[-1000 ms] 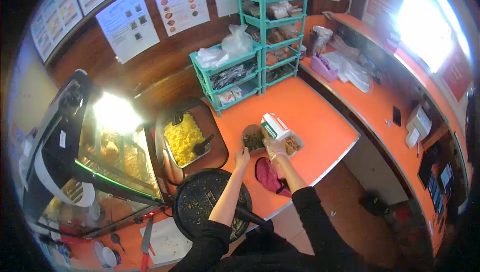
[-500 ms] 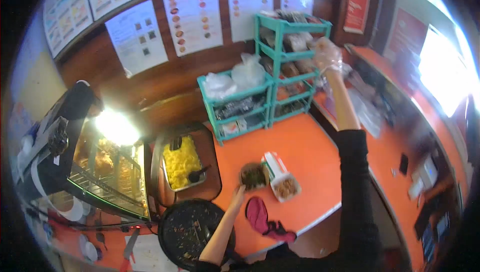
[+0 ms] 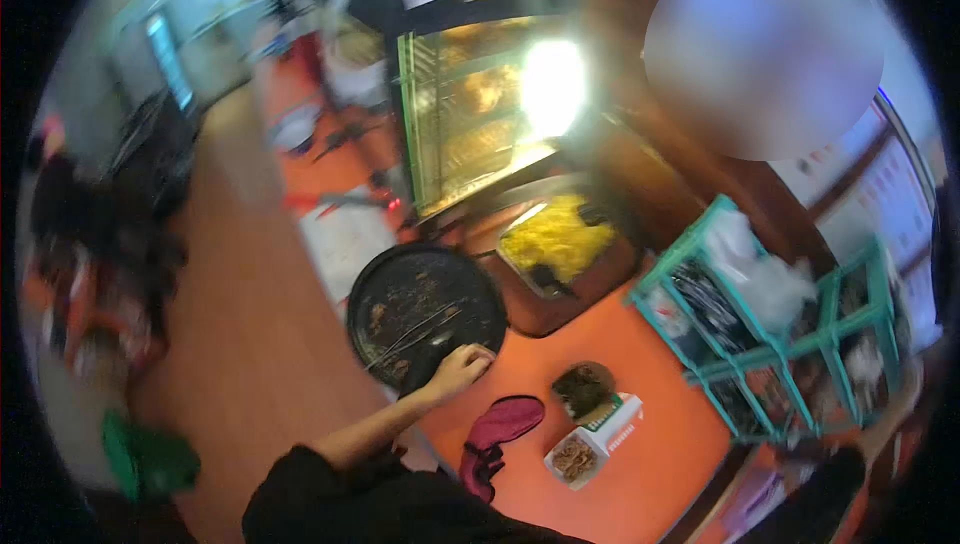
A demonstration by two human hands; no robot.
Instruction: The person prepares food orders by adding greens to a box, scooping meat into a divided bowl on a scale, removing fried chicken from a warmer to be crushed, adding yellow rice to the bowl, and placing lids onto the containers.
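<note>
My left hand (image 3: 458, 372) is over the near right rim of a round black pan (image 3: 480, 289), its fingers curled together with nothing visible in them. Metal tongs (image 3: 412, 339) and food scraps lie in the pan. To the hand's right, a pink cloth item with black trim (image 3: 508, 422) rests on the orange counter. Beyond it sit a brown bowl of dark green food (image 3: 582, 391) and an open white carton (image 3: 575, 458) with brown shredded food. My right hand (image 3: 903, 399) is at the far right beside the teal rack, blurred, and its fingers cannot be made out.
A metal tray of yellow food (image 3: 560, 239) sits on a brown tray behind the pan. A lit glass warmer (image 3: 480, 94) stands at the back. Teal racks (image 3: 700, 374) with bags stand to the right. A white board (image 3: 345, 239) lies left of the pan.
The view has swung left. My left hand has let go of the brown bowl and moved to the pan. My right arm is now at the right edge, beside the racks.
</note>
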